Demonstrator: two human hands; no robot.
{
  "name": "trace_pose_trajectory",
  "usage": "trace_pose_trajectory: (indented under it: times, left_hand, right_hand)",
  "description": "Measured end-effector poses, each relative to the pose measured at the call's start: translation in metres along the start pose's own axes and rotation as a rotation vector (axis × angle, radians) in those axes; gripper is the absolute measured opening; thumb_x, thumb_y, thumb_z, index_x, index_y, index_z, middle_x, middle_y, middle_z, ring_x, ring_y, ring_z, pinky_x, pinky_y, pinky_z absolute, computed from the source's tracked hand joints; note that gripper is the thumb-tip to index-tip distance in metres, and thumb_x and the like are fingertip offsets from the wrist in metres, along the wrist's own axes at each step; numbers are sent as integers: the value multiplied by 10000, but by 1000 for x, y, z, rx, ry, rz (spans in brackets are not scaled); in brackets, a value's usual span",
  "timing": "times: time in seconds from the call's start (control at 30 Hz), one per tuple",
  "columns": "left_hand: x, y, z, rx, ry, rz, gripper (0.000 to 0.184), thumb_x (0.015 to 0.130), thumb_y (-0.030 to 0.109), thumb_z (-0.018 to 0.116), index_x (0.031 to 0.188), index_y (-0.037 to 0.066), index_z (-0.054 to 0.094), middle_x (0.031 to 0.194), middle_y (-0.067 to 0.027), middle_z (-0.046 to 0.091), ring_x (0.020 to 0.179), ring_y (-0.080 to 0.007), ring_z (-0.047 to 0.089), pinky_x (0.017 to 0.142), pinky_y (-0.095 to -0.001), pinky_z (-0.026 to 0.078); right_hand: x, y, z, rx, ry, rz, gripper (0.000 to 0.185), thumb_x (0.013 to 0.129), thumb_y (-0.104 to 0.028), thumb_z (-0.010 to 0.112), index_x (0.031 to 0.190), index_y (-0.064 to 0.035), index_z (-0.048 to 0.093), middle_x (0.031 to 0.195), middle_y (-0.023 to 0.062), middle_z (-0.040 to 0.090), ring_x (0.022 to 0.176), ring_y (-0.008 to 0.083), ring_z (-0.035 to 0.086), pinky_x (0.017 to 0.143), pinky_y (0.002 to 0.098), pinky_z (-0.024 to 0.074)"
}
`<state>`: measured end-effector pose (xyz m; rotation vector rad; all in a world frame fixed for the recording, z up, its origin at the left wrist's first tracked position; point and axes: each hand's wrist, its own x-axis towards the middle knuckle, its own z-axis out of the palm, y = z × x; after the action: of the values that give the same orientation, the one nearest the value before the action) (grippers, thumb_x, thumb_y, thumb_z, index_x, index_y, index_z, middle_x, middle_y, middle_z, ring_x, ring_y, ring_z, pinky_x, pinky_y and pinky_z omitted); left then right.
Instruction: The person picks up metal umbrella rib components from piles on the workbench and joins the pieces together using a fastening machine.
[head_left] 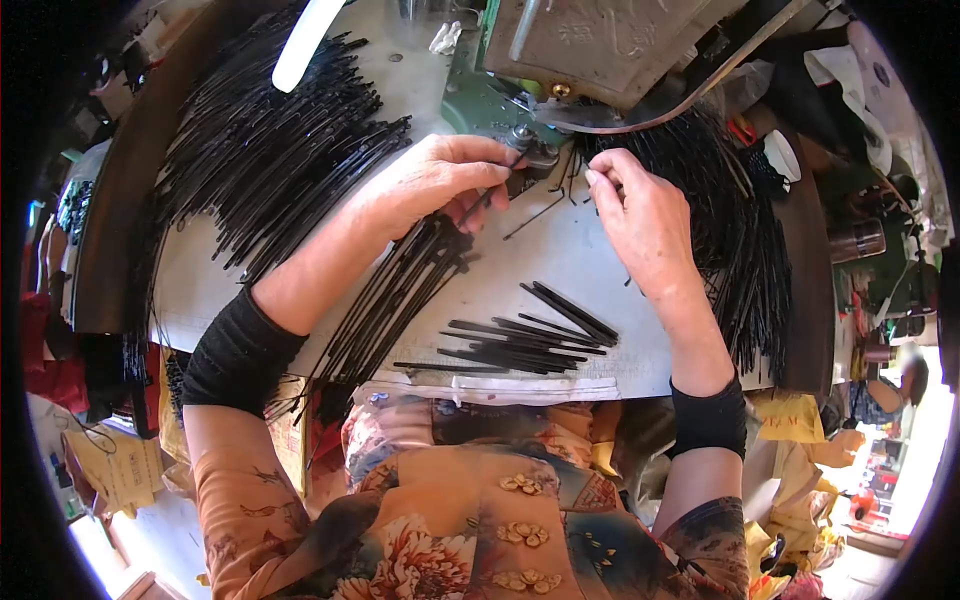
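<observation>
My left hand (440, 185) is at the front of a green-based machine (470, 95), its thumb and index finger pinched on a thin black strip (517, 158). Under this hand a bundle of long black strips (395, 290) runs down toward the table's near edge. My right hand (645, 220) is closed just right of the machine's working point, thumb against the fingers; what it holds, if anything, I cannot make out. Several loose thin black pieces (540, 215) lie between the hands. Short black sticks (525, 345) are scattered near the edge in front of me.
A large heap of black strips (270, 140) covers the table's left side, and another pile (750, 270) hangs over the right. The machine's grey metal cover (600, 40) and a curved metal bar (690, 95) stand above the hands. A white lamp tube (305, 45) reaches in from the top.
</observation>
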<state>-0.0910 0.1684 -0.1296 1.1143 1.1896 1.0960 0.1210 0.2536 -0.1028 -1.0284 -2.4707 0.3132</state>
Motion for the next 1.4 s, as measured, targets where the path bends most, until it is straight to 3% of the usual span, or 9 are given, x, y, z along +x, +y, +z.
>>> trace_pose_trajectory:
  times: [0.13,0.17,0.37,0.83,1.13,1.23,1.4]
  left_hand:
    - [0,0,0,-48,9,6,297,885,150,535,1139,0,569,726,-46,618,487,-80,514,447,-183,389]
    - [0,0,-1,-50,7,6,298,884,147,534,1143,2,566,727,-49,619,483,-79,510,445,-183,386]
    - [1,0,-2,-96,-14,35,306,881,129,526,1164,18,555,728,-59,616,462,-72,481,440,-179,379]
    - [-5,15,2,-218,-16,-22,240,883,151,544,1069,12,606,788,-82,637,471,-93,527,445,-184,418]
    - [-4,13,-9,211,-46,-59,281,858,277,614,970,24,663,782,-47,636,517,-90,541,495,-205,452]
    - [0,6,-10,188,30,14,307,865,309,603,951,20,659,736,-33,624,564,-94,558,509,-200,450]
    - [-3,9,-5,91,-32,-13,313,883,318,573,885,14,649,712,-40,616,589,-98,572,513,-205,453]
  right_hand:
    - [3,-4,12,353,-132,13,113,855,-173,542,925,-89,574,684,91,636,648,294,623,589,364,484]
    - [5,-4,14,428,-187,25,118,856,-137,550,946,-63,566,699,97,647,616,227,630,575,317,482]
    - [9,-9,16,752,-405,138,157,885,-105,558,1003,-4,535,779,37,609,634,72,543,554,203,438]
    - [5,0,20,929,-409,248,191,880,-125,558,1018,6,542,719,61,611,567,79,551,501,206,434]
    - [3,-3,19,1023,-413,253,221,892,-160,555,1042,1,534,716,66,612,514,83,551,450,194,415]
    - [1,-9,17,1049,-440,244,227,892,-163,555,1047,2,534,719,64,612,510,79,550,444,188,410]
    - [4,-15,18,1048,-463,243,227,895,-172,551,1051,-7,539,710,55,606,506,71,542,447,181,408]
